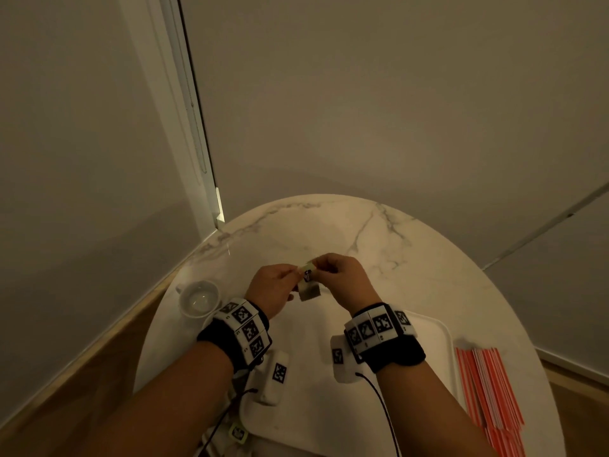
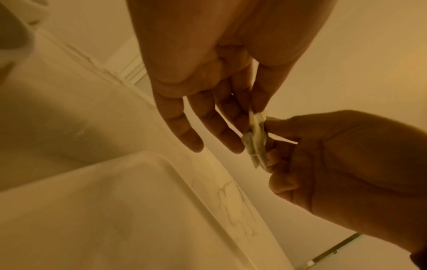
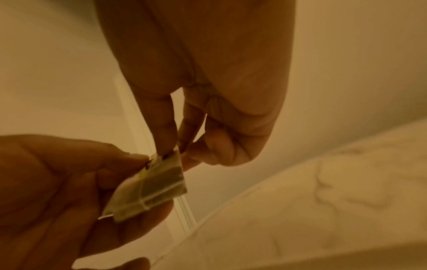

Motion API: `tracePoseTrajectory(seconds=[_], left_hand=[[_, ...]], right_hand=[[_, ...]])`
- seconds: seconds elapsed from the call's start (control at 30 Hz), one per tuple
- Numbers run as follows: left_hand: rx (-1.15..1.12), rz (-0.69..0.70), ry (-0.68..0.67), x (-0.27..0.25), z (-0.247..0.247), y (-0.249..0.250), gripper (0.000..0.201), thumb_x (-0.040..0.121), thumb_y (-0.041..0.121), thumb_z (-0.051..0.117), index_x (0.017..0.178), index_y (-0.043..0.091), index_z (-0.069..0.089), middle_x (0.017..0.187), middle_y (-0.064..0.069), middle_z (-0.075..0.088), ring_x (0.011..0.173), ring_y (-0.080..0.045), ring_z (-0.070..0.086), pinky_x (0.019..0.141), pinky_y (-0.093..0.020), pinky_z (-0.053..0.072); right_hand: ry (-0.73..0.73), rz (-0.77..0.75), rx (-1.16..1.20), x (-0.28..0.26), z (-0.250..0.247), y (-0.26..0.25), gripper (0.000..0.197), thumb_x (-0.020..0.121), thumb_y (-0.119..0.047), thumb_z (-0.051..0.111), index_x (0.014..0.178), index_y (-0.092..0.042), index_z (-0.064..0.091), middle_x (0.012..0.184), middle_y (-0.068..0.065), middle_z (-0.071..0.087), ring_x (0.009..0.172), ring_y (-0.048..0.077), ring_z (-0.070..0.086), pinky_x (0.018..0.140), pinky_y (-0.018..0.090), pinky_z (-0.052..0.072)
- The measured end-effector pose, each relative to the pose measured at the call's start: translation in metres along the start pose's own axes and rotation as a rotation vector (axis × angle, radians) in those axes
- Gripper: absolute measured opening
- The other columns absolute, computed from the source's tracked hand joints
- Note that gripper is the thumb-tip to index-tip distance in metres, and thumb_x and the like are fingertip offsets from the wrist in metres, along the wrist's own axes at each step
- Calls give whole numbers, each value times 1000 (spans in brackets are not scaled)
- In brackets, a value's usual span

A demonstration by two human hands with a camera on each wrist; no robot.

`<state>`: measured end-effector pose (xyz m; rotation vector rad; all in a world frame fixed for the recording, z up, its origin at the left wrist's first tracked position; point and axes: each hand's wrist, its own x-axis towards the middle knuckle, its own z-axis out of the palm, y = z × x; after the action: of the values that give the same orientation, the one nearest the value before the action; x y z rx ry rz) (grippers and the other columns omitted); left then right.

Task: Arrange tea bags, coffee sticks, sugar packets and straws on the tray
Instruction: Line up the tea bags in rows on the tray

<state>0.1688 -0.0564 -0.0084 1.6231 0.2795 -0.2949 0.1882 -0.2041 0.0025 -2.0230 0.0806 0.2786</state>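
Both hands, left hand [image 1: 275,285] and right hand [image 1: 342,278], pinched one tea bag [image 1: 308,286] above the desk [image 1: 428,275] | white tray [image 1: 438,341] near wrists looked mostly unfilled | striped straws [image 1: 491,394] beside tray, unplaced

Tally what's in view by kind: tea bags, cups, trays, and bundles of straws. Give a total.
Tea bag: 1, pinched by both hands
Cup: 1
Tray: 1
Bundle of red-and-white straws: 1; the straws cannot be counted singly
Total: 4

A home or café corner: round marble table [image 1: 379,232], teacup [image 1: 198,298], plain walls [image 1: 362,94].
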Motion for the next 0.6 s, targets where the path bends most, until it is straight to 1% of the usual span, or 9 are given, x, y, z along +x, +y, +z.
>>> tracePoseTrajectory(seconds=[0.07,0.1,0.17,0.27,0.37,0.4,0.47,0.53,0.6], left_hand=[[34,-48,14,3,1,-6,13,93,21,57,90,18,70,90,-7,71,81,-22,67,79,-41,55],[50,-84,29,5,2,-10,13,93,20,56,97,18,68,94,-7,71,84,-22,68,79,-41,55],[104,-164,63,6,6,-19,21,91,16,52,111,16,60,102,-8,67,89,-24,67,80,-41,56],[250,-238,39,3,10,-31,30,90,13,47,120,17,50,110,-7,59,97,-28,61,88,-45,53],[385,-230,-51,-4,12,-39,36,91,7,42,125,16,48,119,-8,57,100,-25,57,86,-37,50],[432,-210,-73,-5,12,-39,38,91,6,40,126,17,49,121,-8,57,100,-23,56,84,-33,47],[480,-177,-87,-7,13,-38,43,92,3,38,130,17,50,128,-8,56,110,-24,54,85,-25,41],[486,-163,-93,-9,14,-34,45,92,0,37,133,16,51,133,-7,54,119,-23,51,84,-20,35],[493,-148,-95,-9,14,-30,46,93,-1,37,133,15,52,136,-7,53,124,-22,49,86,-18,32]], right_hand=[[-7,94,83,5,3,7,8,83,-4,66,86,-10,69,70,-1,64,57,7,53,51,18,39],[14,150,119,8,7,12,9,83,-1,65,83,-10,67,69,3,62,56,10,51,48,22,38],[62,266,170,15,20,26,16,83,2,60,77,-12,64,73,10,62,58,17,52,47,25,39],[98,365,190,25,40,44,22,82,3,56,75,-16,62,82,13,67,62,21,59,48,27,46],[166,367,116,31,54,52,19,81,2,57,77,-16,62,82,10,68,63,20,60,54,29,53],[195,361,83,32,57,52,17,81,1,58,79,-16,62,82,8,67,65,20,61,57,29,54],[239,355,39,35,62,52,16,81,-3,59,82,-19,61,86,6,69,76,22,65,67,34,58],[257,343,0,36,66,53,15,80,-7,59,84,-22,59,90,5,69,83,24,66,75,38,57],[269,314,-43,35,67,54,14,82,-9,60,93,-19,60,94,5,68,86,23,64,75,34,55]])
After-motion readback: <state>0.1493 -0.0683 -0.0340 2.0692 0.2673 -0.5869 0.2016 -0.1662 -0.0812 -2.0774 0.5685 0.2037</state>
